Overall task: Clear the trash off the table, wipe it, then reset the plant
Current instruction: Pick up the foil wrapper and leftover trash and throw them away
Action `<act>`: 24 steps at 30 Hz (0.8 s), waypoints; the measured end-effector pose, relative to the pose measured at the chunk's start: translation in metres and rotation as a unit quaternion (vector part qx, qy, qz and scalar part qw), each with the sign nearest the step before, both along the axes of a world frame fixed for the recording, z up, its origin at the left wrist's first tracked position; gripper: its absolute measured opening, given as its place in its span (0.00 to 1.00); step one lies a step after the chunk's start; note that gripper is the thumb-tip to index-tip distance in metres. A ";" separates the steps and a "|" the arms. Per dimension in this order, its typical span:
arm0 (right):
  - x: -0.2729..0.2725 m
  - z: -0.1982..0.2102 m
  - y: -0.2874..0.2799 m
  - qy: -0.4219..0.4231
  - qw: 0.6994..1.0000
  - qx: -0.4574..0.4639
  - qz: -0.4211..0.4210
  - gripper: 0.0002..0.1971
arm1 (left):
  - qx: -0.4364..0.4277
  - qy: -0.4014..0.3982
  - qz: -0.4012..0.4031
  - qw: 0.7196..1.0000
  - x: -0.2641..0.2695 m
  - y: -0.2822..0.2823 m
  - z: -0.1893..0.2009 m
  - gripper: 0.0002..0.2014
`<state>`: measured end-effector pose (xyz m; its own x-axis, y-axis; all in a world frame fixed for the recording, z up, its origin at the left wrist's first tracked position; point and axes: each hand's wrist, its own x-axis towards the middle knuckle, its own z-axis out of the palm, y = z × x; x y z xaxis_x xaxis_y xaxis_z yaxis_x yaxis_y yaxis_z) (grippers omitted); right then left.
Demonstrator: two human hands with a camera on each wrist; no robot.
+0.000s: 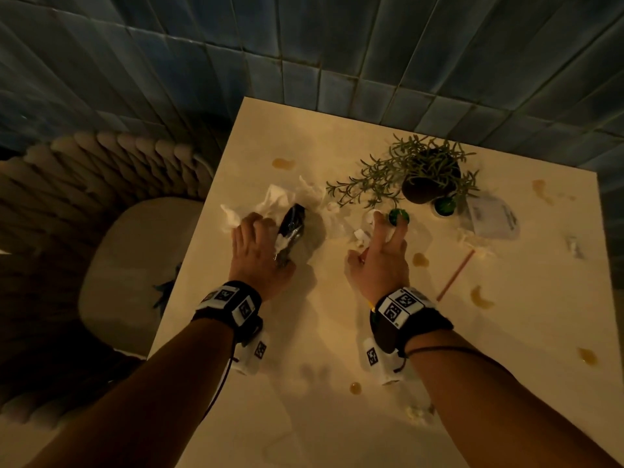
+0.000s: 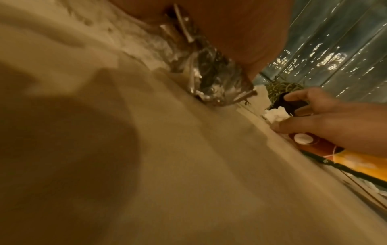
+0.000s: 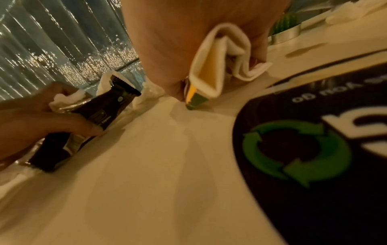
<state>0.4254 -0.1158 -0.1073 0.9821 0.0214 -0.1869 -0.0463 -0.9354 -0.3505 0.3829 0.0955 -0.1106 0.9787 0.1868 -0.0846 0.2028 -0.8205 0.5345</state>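
On the cream table (image 1: pixel 304 383) my left hand (image 1: pixel 258 238) grips a dark shiny wrapper (image 1: pixel 293 228) together with a crumpled white napkin (image 1: pixel 270 201). The wrapper (image 3: pixel 106 112) shows again in the right wrist view, and the left wrist view catches it (image 2: pixel 209 74) too. My right hand (image 1: pixel 383 241) holds a folded white napkin (image 3: pixel 220 66) and a small yellow-green packet (image 3: pixel 193 97) in its palm, two fingers stretched toward a green cap (image 1: pixel 399 216). The potted plant (image 1: pixel 429 177) lies tipped over just beyond.
A second green cap (image 1: pixel 445 206), a clear plastic container (image 1: pixel 493 216), an orange straw (image 1: pixel 454 280) and paper scraps lie to the right. Brown spills (image 1: pixel 481 298) dot the table. A woven chair (image 1: pixel 135 265) stands left; tiled wall behind.
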 end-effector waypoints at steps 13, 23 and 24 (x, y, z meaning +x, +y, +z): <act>-0.001 -0.002 0.009 -0.036 0.993 -0.047 0.105 0.16 | 0.079 0.047 -0.050 0.995 0.014 -0.019 -0.007 0.20; 0.042 0.086 0.038 -0.006 0.993 0.093 0.073 0.29 | -0.252 0.026 0.170 0.952 0.022 -0.010 0.022 0.11; 0.049 0.090 0.045 0.021 0.993 0.058 0.097 0.36 | -0.299 0.006 0.215 0.930 0.024 -0.008 0.026 0.11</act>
